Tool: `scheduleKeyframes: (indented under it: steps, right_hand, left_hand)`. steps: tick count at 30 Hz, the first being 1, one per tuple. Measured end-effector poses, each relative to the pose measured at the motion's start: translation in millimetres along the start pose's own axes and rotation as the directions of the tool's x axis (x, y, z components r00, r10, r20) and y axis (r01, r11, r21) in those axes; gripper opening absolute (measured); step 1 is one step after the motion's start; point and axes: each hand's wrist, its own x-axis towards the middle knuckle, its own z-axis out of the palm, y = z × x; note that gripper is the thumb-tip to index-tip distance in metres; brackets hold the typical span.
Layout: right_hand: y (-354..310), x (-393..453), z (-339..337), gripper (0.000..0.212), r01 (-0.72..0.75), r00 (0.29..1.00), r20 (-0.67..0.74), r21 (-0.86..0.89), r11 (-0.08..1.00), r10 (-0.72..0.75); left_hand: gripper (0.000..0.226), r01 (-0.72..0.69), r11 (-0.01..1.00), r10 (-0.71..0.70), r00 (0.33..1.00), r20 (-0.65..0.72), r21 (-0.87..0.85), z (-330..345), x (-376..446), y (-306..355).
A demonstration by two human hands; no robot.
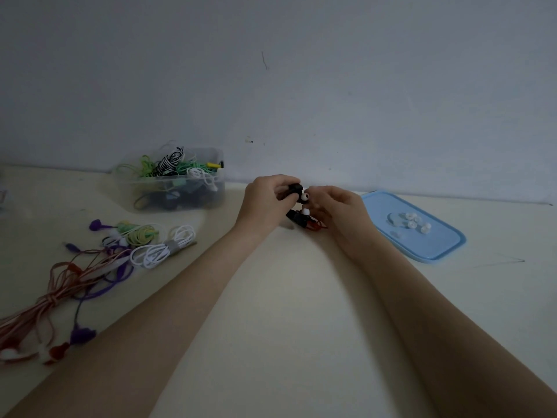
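- The left hand (pixel 266 197) has its fingers curled round a black earbud (pixel 294 189), held just above the table (pixel 286 297) near the wall.
- The right hand (pixel 340 206) pinches a white ear tip (pixel 305 198) between its fingertips, right against the earbud.
- A second earbud (pixel 300 218) with a white tip lies on the table beneath both hands.
- A blue lid (pixel 437 251) to the right carries spare ear tips (pixel 413 221).
- A clear box (pixel 211 194) of tangled earphones stands to the left, with a coiled white cable (pixel 164 247) nearer.

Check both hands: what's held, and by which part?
Left hand pinches the black earbud by its body; right hand pinches a white ear tip by its side, right beside the earbud.
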Motion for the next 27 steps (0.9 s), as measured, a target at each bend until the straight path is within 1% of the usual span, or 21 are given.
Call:
scheduleKeyframes:
  steps: [2, 4, 6, 9, 10, 12, 14, 16, 17, 18, 22, 25, 27]
  right_hand:
    - [-2.0, -0.5, 0.4, 0.017, -0.008, 1.000, -0.003, 0.033, 0.999, 0.008]
    - [-1.6, -1.7, 1.2, 0.013, -0.005, 1.000, 0.009, 0.009, 1.000, 0.005]
    - [-0.2, -1.1, 1.5, 0.009, 0.006, 1.000, 0.005, -0.047, 0.999, -0.006]
    - [0.8, 0.9, 2.9, 0.012, 0.036, 0.999, -0.020, -0.168, 0.985, -0.040]
    - [0.6, 1.4, 3.3, 0.012, 0.042, 0.999, -0.022, -0.171, 0.984, -0.046]
    - [0.0, 1.0, 4.9, 0.011, 0.033, 0.999, -0.012, -0.097, 0.995, -0.035]
    - [-1.8, -0.3, 7.6, 0.020, 0.000, 1.000, -0.001, -0.008, 1.000, 0.000]
    - [-3.8, -1.8, 9.9, 0.030, -0.039, 0.999, -0.015, -0.008, 0.999, 0.039]
    - [-3.8, -2.2, 11.0, 0.032, -0.042, 0.999, -0.018, -0.033, 0.999, 0.041]
    - [-3.6, -3.2, 11.8, 0.030, -0.031, 0.999, -0.011, -0.069, 0.997, 0.030]
    - [-4.8, -4.9, 10.8, 0.011, 0.042, 0.999, 0.010, -0.260, 0.965, -0.041]
    - [-4.4, -5.3, 12.3, 0.008, 0.040, 0.999, 0.010, -0.304, 0.952, -0.039]
    - [-4.0, -4.6, 14.4, 0.008, 0.062, 0.998, 0.003, -0.282, 0.957, -0.064]
  left_hand:
    - [0.026, 0.015, 1.000, -0.015, 1.000, 0.006, -0.015, -0.6, 0.9, -1.9]
    - [0.026, 0.020, 1.000, -0.020, 1.000, 0.009, -0.019, -0.7, 0.9, -2.1]
    - [0.026, 0.016, 1.000, -0.016, 1.000, 0.013, -0.019, -0.1, 0.2, -1.5]
    - [0.027, 0.020, 0.999, -0.019, 1.000, 0.023, -0.029, -0.6, -1.4, -2.3]
    - [0.027, 0.025, 0.999, -0.024, 0.999, 0.023, -0.035, -1.0, -1.4, -2.6]
    - [0.026, 0.039, 0.998, -0.039, 0.999, 0.014, -0.058, -2.7, -1.4, -3.9]
    - [0.025, 0.072, 0.993, -0.071, 0.997, 0.009, -0.092, -5.1, -1.1, -6.5]
    - [0.024, 0.122, 0.984, -0.120, 0.992, 0.022, -0.129, -6.9, -0.9, -9.7]
    - [0.024, 0.141, 0.979, -0.137, 0.990, 0.032, -0.148, -7.3, -0.6, -11.4]
    - [0.024, 0.148, 0.976, -0.143, 0.989, 0.042, -0.161, -7.4, -0.7, -12.1]
    - [0.023, 0.155, 0.966, -0.136, 0.985, 0.104, -0.205, -7.7, -2.9, -9.7]
    - [0.018, 0.187, 0.950, -0.152, 0.977, 0.153, -0.251, -11.3, -4.8, -9.8]
    - [0.013, 0.195, 0.946, -0.158, 0.975, 0.156, -0.259, -13.8, -4.8, -13.4]
